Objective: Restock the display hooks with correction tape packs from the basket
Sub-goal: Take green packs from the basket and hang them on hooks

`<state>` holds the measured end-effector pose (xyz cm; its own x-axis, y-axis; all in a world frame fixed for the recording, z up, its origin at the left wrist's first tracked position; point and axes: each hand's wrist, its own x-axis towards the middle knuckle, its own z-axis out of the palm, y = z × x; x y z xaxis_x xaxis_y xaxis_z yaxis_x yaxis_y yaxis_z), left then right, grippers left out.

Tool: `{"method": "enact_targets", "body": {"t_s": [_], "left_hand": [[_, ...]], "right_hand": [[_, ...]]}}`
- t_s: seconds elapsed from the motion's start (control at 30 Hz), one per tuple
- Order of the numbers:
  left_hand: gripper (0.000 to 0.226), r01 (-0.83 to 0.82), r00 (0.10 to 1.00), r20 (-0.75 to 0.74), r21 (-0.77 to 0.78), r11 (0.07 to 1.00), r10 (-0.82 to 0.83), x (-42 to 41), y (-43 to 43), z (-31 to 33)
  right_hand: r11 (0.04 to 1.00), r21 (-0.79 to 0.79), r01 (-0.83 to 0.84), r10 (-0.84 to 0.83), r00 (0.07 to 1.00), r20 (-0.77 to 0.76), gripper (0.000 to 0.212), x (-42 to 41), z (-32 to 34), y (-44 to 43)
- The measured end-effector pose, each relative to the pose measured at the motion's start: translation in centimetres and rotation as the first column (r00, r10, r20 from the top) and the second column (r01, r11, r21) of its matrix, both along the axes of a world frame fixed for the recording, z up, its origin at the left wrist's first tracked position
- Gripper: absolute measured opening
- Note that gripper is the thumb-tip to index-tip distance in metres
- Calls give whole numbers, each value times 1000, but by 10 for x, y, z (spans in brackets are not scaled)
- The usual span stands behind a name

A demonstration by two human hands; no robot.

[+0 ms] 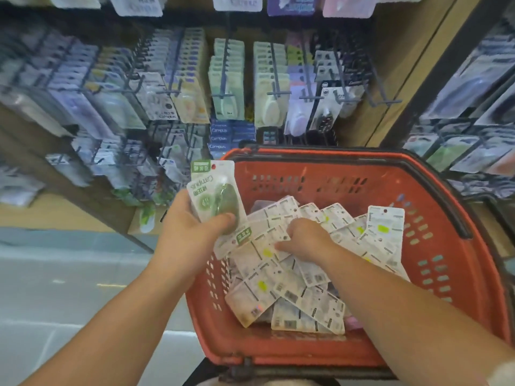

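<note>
A red plastic basket in front of me is filled with several white correction tape packs, most lying back side up. My left hand grips a small stack of green correction tape packs at the basket's left rim, thumb across the front pack. My right hand reaches into the basket, its curled fingers pinching a pack in the pile. The display hooks hang on the shelf wall beyond the basket, loaded with rows of packs.
More hook rows with packaged stationery run along the left and the right side panel. One bare hook sticks out at the right end of the middle row. Grey floor lies at the lower left.
</note>
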<state>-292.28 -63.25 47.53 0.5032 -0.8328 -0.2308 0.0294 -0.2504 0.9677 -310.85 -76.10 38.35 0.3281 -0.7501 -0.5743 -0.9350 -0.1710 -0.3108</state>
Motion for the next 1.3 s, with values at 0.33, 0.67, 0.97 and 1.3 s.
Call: {"method": "enact_targets", "body": {"t_s": [0.33,0.67,0.97,1.3], "left_hand": [[45,85,893,431,119,989,-128,-35,-8,-7],[23,250,963,-105,21,968,-247,-99,-40,0],[82,272,896,-323,-145,951,-306,-83,-35,-14],[51,30,999,45,-14,999,-30,-42,-17,-17]], "right_hand": [[792,532,300,-607,487,628,14,-34,92,6],[679,691,249,-733,175,657,13,-74,106,20],[860,415,298,-509,432,745,38,-56,94,15],[997,-34,67,-64,995,83,57,-74,7,-26]]}}
